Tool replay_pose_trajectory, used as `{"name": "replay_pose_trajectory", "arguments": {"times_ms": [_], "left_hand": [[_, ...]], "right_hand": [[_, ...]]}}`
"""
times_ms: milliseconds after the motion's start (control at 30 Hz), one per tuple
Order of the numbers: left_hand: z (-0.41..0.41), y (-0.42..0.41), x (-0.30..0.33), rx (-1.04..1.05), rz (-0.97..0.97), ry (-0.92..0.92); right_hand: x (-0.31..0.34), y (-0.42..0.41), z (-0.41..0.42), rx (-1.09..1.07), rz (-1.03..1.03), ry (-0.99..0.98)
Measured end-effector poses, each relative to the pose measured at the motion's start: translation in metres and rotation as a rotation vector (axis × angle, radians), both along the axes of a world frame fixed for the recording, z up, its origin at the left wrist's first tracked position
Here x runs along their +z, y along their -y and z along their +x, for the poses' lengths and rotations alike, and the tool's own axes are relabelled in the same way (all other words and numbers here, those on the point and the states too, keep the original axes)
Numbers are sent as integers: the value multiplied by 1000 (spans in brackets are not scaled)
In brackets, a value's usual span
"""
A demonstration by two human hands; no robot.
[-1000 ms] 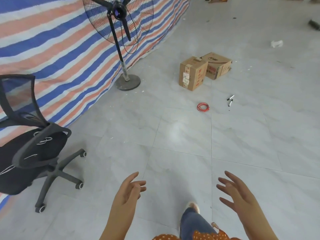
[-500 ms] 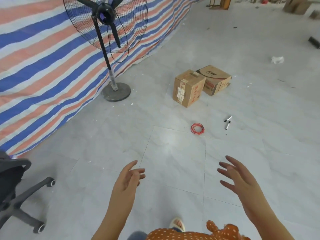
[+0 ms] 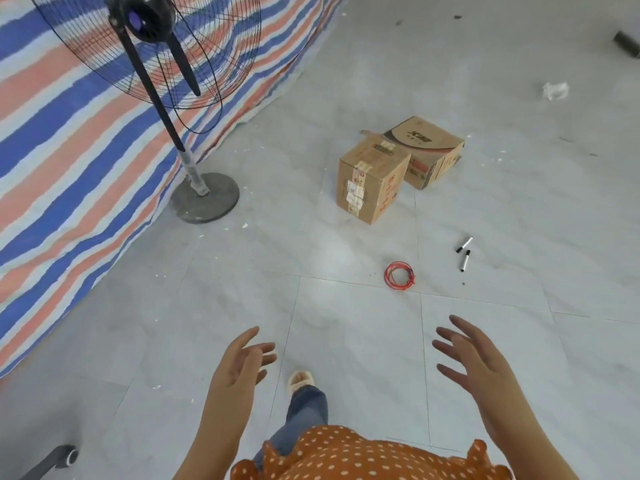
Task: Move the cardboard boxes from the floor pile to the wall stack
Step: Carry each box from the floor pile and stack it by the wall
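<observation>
Striped tarp [image 3: 69,140] hangs along the floor's left edge, w/ pedestal fan [image 3: 152,53] parked right in front of it, base [image 3: 204,197] on the tiles, prob kept out of the walking lane. A chair caster [image 3: 65,457] pokes in at bottom-left corner. Left hand [image 3: 242,362] is raised at waist level, fingers loose and spread, holding nothing; right hand [image 3: 474,358] same, palm turned inward, empty. Both grips open and apart at roughly box width, looks like pre-shaping for a two-handed lift, judging by pose only. One foot [image 3: 301,379] is forward between the hands, pointing toward the boxes. Task items: taller cardboard box [image 3: 372,180] standing upright mid-floor, taped, w/ flatter cardboard box [image 3: 429,154] touching it behind/right; both well ahead of the hands, not reachable yet. That's what's visible of the pile; wall stack not in view. Red wire coil [image 3: 399,275] and two markers [image 3: 464,252] lie on the floor between person and boxes, right of the direct path; trip risk if stepping wide. Crumpled paper [image 3: 556,90] and a dark tube [image 3: 626,43] sit toward far-right edge, irrelevant.
</observation>
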State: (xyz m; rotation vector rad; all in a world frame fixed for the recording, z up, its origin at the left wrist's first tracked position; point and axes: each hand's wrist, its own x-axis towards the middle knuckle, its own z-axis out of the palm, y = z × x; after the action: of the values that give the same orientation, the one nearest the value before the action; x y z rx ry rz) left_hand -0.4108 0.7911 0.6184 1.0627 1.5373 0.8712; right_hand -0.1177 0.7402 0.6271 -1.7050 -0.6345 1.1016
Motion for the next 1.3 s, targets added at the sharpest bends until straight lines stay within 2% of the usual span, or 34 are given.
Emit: {"name": "replay_pose_trajectory", "arguments": {"times_ms": [200,433,600,833,933,1133,1300], "left_hand": [[-4,-151,29,-95,26,13],[30,-258,23,-167,-47,48],[66,-343,10,-158,-54,20],[147,-477,15,-100,-29,38],[193,-527,16,-159,-31,69],[236,-617,1,-139,-114,65],[257,-721,-23,-172,-104,8]], "right_hand": [[14,-126,-16,-63,23,-7],[8,-210,4,-141,-55,11],[0,-296,43,-155,-75,8],[15,-442,145,-133,-32,49],[19,-501,186,-104,-61,89],[9,-588,221,-48,-99,82],[-7,-666,246,-107,-143,88]]}}
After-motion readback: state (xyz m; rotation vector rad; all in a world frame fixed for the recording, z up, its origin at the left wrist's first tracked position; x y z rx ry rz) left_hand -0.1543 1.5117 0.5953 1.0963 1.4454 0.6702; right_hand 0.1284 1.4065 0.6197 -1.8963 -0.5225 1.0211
